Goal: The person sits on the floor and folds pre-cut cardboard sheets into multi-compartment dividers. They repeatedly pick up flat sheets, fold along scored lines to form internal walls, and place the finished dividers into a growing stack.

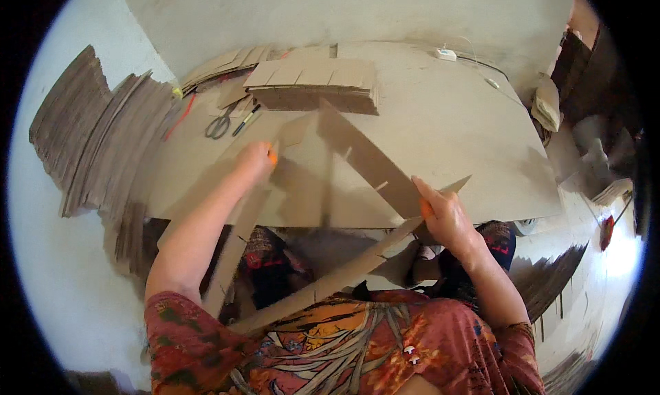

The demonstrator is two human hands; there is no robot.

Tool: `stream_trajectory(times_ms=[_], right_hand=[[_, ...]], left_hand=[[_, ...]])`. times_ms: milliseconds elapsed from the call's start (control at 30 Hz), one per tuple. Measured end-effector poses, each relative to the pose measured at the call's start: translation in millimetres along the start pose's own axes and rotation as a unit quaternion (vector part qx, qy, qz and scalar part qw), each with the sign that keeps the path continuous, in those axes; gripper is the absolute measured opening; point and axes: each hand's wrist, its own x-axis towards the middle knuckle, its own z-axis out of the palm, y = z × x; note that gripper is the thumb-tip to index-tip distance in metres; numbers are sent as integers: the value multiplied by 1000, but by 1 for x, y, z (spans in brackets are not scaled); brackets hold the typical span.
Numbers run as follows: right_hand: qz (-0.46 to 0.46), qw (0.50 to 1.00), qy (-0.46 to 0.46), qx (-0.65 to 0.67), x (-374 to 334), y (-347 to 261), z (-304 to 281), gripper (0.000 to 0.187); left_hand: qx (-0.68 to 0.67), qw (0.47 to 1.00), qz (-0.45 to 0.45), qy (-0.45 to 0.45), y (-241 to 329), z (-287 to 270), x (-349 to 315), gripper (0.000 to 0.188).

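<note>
My right hand (447,216) is closed around slotted cardboard strips where two of them meet. One brown strip (364,161) slants from there away over the table. Another strip (330,275) runs back toward my lap. On the left, my left hand (256,161) grips more cardboard, and a strip (237,247) hangs down below it toward my body. Together the strips make an angular open frame above the table's near edge; how they join is partly blurred. Something orange shows on the fingers of both hands.
A stack of slotted cardboard strips (313,82) lies at the table's (467,134) back. Scissors (218,125) and a marker pen (246,120) lie left of it. Tall cardboard piles (103,134) stand at the left. A white power strip (445,54) with a cable sits at the back right.
</note>
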Motion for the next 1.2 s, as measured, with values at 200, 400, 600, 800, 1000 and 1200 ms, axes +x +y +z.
stream_trajectory(times_ms=[200, 400, 600, 800, 1000, 1200], right_hand=[[-52, 997, 58, 25, 3, -25, -15, 56], [37, 997, -56, -30, -6, 0, -14, 59], [98, 993, -44, -52, -23, 2, -37, 66], [94, 980, -122, -129, 2, 14, -17, 69], [72, 977, -138, -145, 17, 10, -7, 64], [30, 989, -89, -111, 5, 21, -3, 62]], left_hand=[[-177, 968, 136, -115, 81, 1, -10, 13], [-276, 909, 226, -216, 177, -15, -45, 20], [-364, 899, 194, -145, 146, 24, -28, 35], [74, 994, -57, 49, -11, 77, -3, 61], [163, 982, -94, -20, -97, 82, -10, 31], [118, 988, -102, -5, -75, 35, -9, 29]])
